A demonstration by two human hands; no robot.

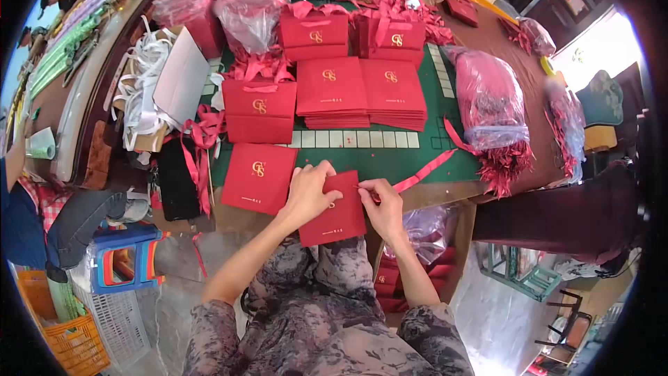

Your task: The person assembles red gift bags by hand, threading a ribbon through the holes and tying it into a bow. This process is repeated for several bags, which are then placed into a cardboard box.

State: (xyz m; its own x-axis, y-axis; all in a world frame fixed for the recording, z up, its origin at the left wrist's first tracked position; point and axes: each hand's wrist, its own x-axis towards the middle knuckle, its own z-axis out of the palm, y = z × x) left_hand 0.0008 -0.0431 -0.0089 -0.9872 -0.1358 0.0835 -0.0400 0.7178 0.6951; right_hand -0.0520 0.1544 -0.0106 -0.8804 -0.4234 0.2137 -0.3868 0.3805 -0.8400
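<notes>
I see a green-topped bench [355, 158], grey floor [170, 261]. My left hand [310, 193] clasps a red bag [342, 221]; right hand [383, 207] pinches ribbon [426, 170].

- Flat red paper bag [342, 217], gold lettering partly covered, tilted at the table [445, 196]'s near edge.
- Long red fabric ribbon [432, 169], lying right of it.

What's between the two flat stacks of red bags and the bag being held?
In the head view: a row of pale rectangles and a strip of green surface, then the held red bag.
</notes>
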